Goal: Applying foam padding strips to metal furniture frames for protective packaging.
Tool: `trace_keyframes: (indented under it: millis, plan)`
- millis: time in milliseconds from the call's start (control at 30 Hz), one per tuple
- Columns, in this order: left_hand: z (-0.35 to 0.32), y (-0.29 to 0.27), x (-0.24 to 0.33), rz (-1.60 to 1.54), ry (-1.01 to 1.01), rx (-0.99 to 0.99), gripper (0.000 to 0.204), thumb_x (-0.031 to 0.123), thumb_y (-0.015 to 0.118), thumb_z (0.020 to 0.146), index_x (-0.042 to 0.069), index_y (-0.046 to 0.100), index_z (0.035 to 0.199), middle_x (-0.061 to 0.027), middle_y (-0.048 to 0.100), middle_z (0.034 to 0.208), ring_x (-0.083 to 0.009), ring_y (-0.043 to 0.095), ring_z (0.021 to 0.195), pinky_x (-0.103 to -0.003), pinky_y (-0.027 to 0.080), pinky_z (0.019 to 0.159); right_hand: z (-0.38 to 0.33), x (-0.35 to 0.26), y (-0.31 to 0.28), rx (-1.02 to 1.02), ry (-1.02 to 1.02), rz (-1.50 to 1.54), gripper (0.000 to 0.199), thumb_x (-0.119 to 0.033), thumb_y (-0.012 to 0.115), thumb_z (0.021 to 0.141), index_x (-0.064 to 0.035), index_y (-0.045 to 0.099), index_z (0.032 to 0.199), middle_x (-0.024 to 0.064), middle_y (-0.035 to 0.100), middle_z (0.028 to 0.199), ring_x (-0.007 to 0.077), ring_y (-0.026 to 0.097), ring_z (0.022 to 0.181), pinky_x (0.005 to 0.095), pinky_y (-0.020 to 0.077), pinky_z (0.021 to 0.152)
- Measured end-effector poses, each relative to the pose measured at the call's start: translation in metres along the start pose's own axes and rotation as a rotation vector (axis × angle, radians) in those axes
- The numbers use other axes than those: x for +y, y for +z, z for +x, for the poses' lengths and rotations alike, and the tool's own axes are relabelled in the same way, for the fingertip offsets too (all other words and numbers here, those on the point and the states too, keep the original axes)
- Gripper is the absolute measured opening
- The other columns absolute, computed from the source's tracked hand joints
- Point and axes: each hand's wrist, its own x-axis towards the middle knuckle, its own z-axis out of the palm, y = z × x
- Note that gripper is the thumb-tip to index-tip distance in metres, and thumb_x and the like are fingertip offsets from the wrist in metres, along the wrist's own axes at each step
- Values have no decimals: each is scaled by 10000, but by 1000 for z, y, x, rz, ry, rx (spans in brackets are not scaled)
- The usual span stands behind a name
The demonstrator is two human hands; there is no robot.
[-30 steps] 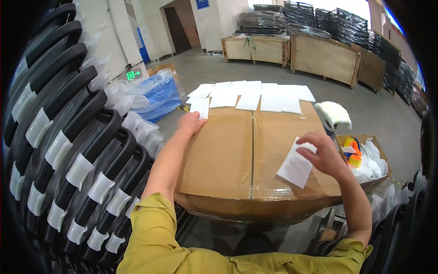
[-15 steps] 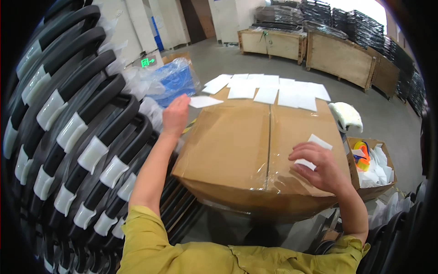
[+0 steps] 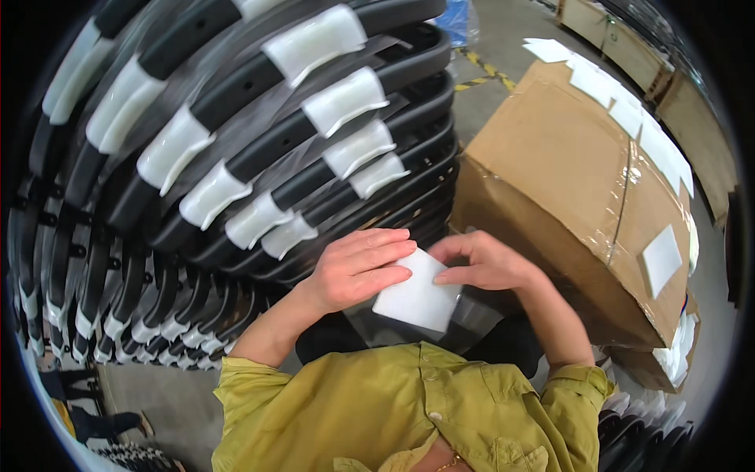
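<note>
A square white foam sheet [image 3: 421,297] is held in front of my chest between both hands. My left hand [image 3: 358,269] is closed on its left side, the fingers lying across the sheet. At its upper right edge, my right hand [image 3: 489,263] pinches with thumb and forefinger. Just beyond my hands rises a stack of curved black tubular frames [image 3: 263,145], with white foam pieces [image 3: 346,106] wrapped around the tubes in rows. To the right stands a large cardboard box [image 3: 554,157]. One loose foam sheet [image 3: 662,259] lies on its near right part.
Several white sheets [image 3: 661,145] lie along the box's far edge. A smaller carton [image 3: 649,370] with white pieces stands below it at right. More black frames [image 3: 641,429] are at lower right. Wooden crates [image 3: 692,130] stand behind. Another person's legs [image 3: 98,421] show at lower left.
My view has swung left toward the black frames. Both hands have left the box area and come together in front of me on a foam sheet. One sheet lies near the box's right side.
</note>
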Motion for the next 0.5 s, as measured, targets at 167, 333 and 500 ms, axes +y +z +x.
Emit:
trace_keyframes:
  millis: [167, 333, 500]
  plan:
    - [-55, -7, 4, 239, -305, -59, 274, 23, 585, 648, 31, 594, 922, -109, 574, 1005, -260, 556, 935, -330, 457, 769, 19, 99, 54, 45, 222, 526, 110, -86, 587, 762, -32, 565, 856, -33, 541, 738, 44, 474, 666, 194, 388, 606]
    - [-87, -19, 2, 306, -589, 62, 249, -24, 571, 689, 29, 573, 932, -110, 597, 938, -263, 579, 857, -316, 468, 733, 21, 197, 83, 283, 433, 519, 86, -80, 556, 767, -46, 547, 845, -25, 532, 724, 63, 479, 677, 218, 395, 619]
    - [-134, -18, 15, 357, -721, -74, 218, 25, 556, 731, 25, 562, 948, -124, 591, 934, -278, 560, 891, -343, 447, 773, 76, 190, 105, 304, 361, 405, 91, -109, 550, 770, -43, 568, 831, -18, 539, 729, 71, 468, 681, 220, 377, 603]
